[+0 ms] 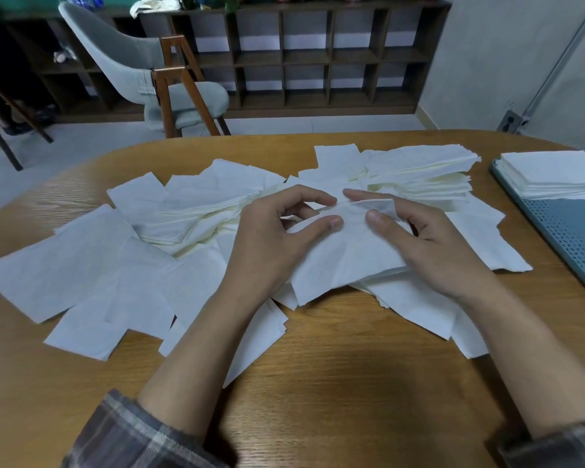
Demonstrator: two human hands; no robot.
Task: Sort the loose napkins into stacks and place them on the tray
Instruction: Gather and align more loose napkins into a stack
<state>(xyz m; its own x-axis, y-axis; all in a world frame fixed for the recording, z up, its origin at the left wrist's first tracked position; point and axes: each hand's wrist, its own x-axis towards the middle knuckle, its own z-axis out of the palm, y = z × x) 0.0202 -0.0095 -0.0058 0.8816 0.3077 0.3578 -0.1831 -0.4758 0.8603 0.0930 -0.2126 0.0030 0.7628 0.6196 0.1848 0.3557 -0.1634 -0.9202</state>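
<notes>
The wooden desk [318, 383] is covered in its middle by loose white napkins [81, 275], which lie flat, crooked and overlapping each other. At the far side, a little to the right, there is a half-ordered pile [419, 173] with its edges not aligned. The blue perforated tray [568, 231] lies at the right side of the desk, and a neat stack [554, 173] sits on its far part; the near part of the tray is bare.

The left hand [274, 238] and the right hand [429, 244] are in the centre, above the spread. Each one pinches the upper edge of a thin bundle [348, 255] between the thumb and the fingers, and the two thumbs are near each other. The bundle rests with its lower part on the napkins under it. It seems to have several sheets, but I cannot tell how many.

What could go wrong, in my judgement:
- The paper is thin, so it may tear or crease if the hands pull apart from each other.
- The grip is only at one edge, so lower sheets may slide out when the bundle is lifted.
- A loose napkin from below may stick to the bundle and come with it.
- If the bundle lands crooked on the stack, the stack may lean or slide.
</notes>
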